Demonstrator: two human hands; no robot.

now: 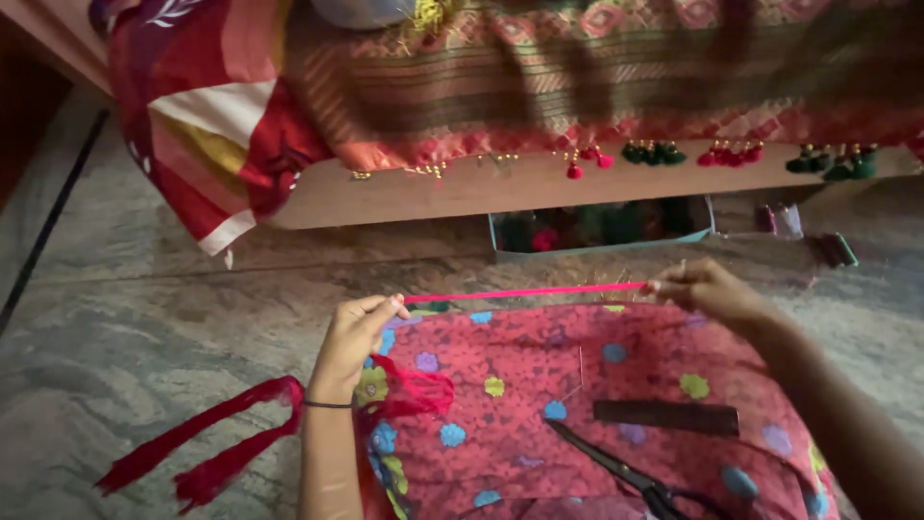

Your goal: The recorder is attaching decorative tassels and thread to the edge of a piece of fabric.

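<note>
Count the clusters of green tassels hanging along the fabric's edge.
2 green tassel clusters: one near the middle of the fabric edge, between pink clusters; one at the far right. The picture is blurred, so single tassels cannot be counted, and more may hang beyond the frame.

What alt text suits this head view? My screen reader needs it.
Two hands, left hand and right hand, stretch a pink thread taut above a flowered red cloth bearing scissors and a dark comb.
</note>
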